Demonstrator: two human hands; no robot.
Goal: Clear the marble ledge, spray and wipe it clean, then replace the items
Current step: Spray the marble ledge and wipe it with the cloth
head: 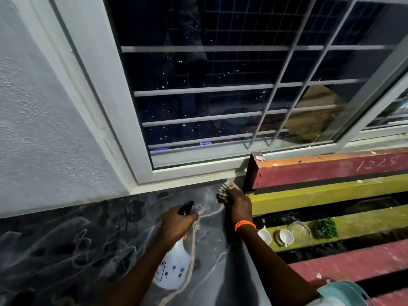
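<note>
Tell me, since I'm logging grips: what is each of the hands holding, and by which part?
The left hand holds the spray bottle at its neck, by the black trigger head. The right hand presses a bunched checked cloth onto the marble ledge.

This looks like a lived-in home at night, seen at a window corner. A white-framed sliding window point(220, 89) with a metal grille point(287, 85) shows darkness outside, above a dark veined marble ledge point(66, 239) set into a rough painted wall point(39, 107). Beside it, a painted slatted bench point(331, 191) holds 2 small white cups point(286, 236), a glass dish point(299, 231) and green leaves point(325, 228).
</note>
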